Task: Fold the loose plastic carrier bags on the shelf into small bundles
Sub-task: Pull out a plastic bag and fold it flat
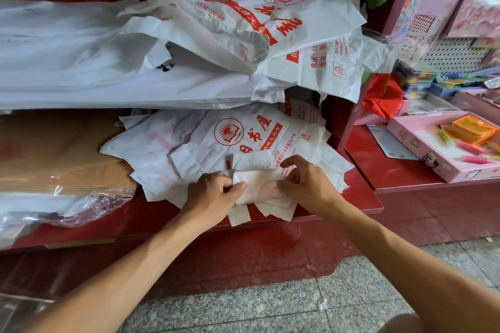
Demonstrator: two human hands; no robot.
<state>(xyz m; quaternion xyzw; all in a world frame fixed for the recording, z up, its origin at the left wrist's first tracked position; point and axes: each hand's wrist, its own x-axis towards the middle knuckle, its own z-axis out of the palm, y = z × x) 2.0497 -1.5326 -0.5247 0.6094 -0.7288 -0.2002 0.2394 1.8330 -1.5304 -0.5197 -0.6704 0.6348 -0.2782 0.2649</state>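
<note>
A small folded white carrier bag (261, 186) with faint red print lies near the front edge of the dark red shelf (362, 194). My left hand (212, 194) pinches its left end between thumb and curled fingers. My right hand (307, 184) holds its right part, thumb on top and fingers curled over it. Under the bundle lie several flat white bags with red print (230, 135). A big heap of loose printed bags (243, 21) spills over the shelf above.
Flattened cardboard (54, 149) and clear plastic wrap (67, 208) fill the shelf's left side. To the right stands a pink box of stationery (422, 140) on a red counter (378, 162), with a pegboard display (454, 54) behind. Speckled stone floor (270, 305) lies below.
</note>
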